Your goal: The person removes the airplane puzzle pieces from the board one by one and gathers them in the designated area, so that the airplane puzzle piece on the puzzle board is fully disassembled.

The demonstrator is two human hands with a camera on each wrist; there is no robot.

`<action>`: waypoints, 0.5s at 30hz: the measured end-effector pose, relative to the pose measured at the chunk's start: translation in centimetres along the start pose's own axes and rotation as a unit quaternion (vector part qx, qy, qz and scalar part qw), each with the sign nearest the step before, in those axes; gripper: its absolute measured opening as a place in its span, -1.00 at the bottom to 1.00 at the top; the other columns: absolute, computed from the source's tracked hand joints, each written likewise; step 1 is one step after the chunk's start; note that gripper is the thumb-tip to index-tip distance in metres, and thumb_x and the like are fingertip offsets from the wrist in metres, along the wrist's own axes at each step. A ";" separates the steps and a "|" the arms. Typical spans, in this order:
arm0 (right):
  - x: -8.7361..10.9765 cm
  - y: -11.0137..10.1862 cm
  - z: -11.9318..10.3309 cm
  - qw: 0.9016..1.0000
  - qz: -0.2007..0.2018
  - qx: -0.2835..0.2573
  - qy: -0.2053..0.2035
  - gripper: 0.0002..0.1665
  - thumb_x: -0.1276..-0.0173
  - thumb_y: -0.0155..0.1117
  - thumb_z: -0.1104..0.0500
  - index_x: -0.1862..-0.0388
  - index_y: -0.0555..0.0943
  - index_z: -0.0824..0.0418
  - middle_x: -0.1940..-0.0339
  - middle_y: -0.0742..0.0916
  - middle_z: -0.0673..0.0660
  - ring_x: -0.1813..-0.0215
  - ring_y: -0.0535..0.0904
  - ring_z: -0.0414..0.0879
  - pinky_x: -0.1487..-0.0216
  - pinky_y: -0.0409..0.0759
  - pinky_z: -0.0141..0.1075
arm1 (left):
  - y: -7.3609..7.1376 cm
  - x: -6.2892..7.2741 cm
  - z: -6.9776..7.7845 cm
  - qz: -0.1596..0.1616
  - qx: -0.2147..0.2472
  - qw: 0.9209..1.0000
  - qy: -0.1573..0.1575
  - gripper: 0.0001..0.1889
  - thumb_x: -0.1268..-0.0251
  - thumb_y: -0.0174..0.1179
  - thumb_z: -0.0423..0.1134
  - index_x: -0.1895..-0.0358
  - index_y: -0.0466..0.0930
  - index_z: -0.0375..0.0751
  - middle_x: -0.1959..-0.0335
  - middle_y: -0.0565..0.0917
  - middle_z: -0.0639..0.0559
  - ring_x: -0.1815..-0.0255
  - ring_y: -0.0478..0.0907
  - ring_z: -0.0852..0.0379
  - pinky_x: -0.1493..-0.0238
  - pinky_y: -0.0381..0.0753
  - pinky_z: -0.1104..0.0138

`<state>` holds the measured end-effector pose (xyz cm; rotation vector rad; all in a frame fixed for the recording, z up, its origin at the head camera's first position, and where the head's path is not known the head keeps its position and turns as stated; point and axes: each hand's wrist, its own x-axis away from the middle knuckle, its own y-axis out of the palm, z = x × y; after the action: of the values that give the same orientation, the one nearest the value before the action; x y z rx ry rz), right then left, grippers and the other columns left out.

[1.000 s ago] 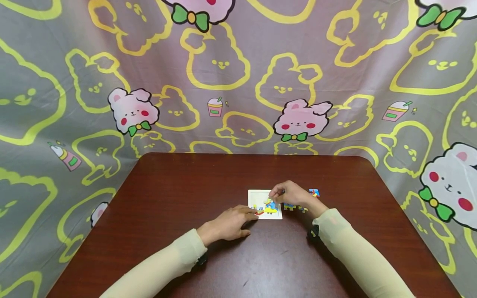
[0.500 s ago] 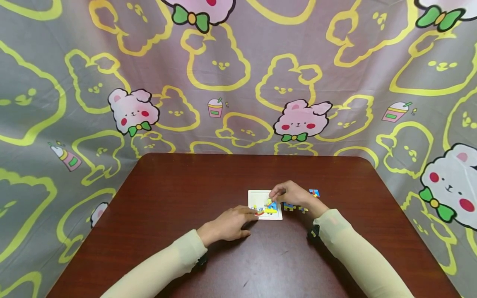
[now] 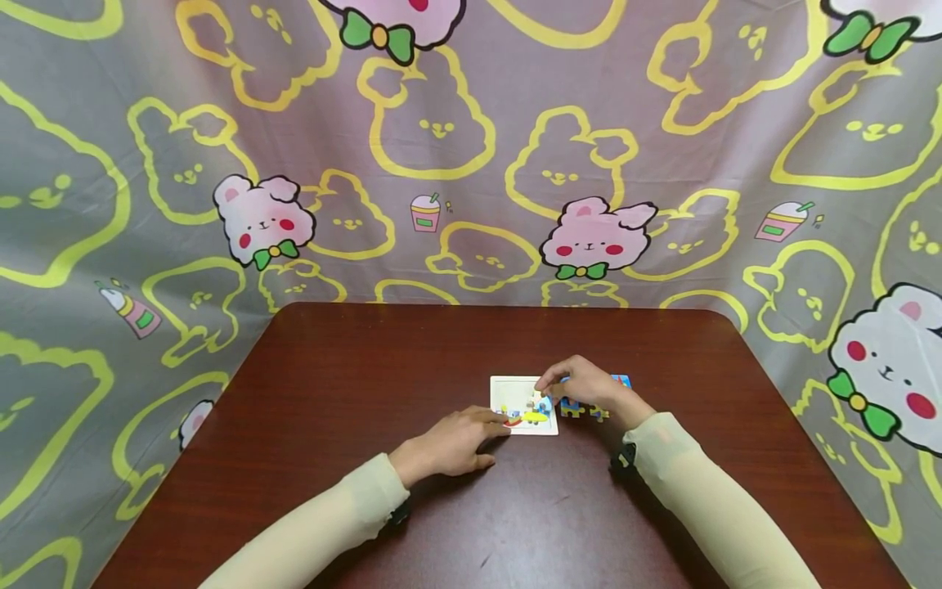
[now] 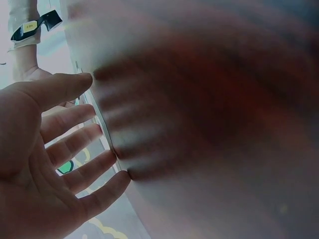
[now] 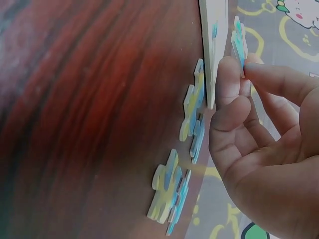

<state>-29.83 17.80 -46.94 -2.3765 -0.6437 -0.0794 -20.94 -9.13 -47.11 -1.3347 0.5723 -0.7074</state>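
Note:
A shallow pale puzzle tray (image 3: 511,393) lies on the table, with several colourful pieces along its near side. My left hand (image 3: 458,442) rests at the tray's left front corner, its fingers stretched out over that edge. In the left wrist view, the same hand (image 4: 60,144) shows straight, spread fingers touching down at their tips. Over the tray's right side, my right hand (image 3: 581,384) pinches a jigsaw piece between thumb and fingertips. The right wrist view shows this jigsaw piece (image 5: 239,47) edge-on, raised beside the tray wall (image 5: 208,50), its printed face blue.
Several loose jigsaw pieces (image 5: 167,191) lie flat to the right of the tray, partly under my right forearm in the head view. The brown table (image 3: 368,368) ends at a patterned curtain (image 3: 456,188) behind and on both sides.
My right hand has shifted slightly right with the jigsaw piece, which is tilted differently and looks paler from above. The left hand and the tray have stayed in place.

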 end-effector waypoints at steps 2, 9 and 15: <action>0.0 -0.2 0.0 1.000 0.000 0.003 -0.004 -0.84 -0.38 0.28 0.24 0.17 0.78 0.13 0.31 0.81 0.08 0.36 0.69 -0.06 0.48 0.53 -0.26 | -0.1 0.0 0.0 -0.002 0.002 1.000 -0.003 -0.50 -0.30 0.32 -0.08 -0.30 0.56 -0.04 -0.38 0.53 0.03 -0.40 0.44 -0.01 -0.32 0.53 0.13; 0.2 -0.6 0.1 1.000 0.002 0.006 -0.003 -0.83 -0.40 0.27 0.24 0.18 0.78 0.12 0.39 0.79 0.07 0.38 0.65 -0.05 0.50 0.45 -0.31 | -0.2 0.0 -0.1 0.000 0.005 1.000 -0.002 -0.52 -0.31 0.30 -0.09 -0.29 0.57 -0.05 -0.38 0.53 0.03 -0.40 0.44 -0.01 -0.32 0.53 0.12; 0.4 -0.9 0.2 1.000 -0.001 -0.001 0.002 -0.83 -0.41 0.27 0.23 0.17 0.78 0.11 0.37 0.80 0.06 0.36 0.68 -0.05 0.48 0.46 -0.29 | -0.2 -0.1 -0.5 0.004 0.015 1.000 -0.003 -0.54 -0.32 0.30 -0.10 -0.27 0.59 -0.06 -0.37 0.53 0.01 -0.38 0.46 -0.02 -0.32 0.52 0.14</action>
<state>-29.93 18.74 -46.48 -2.3780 -0.6437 -0.0847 -21.42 -9.37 -46.98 -1.3053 0.5606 -0.7034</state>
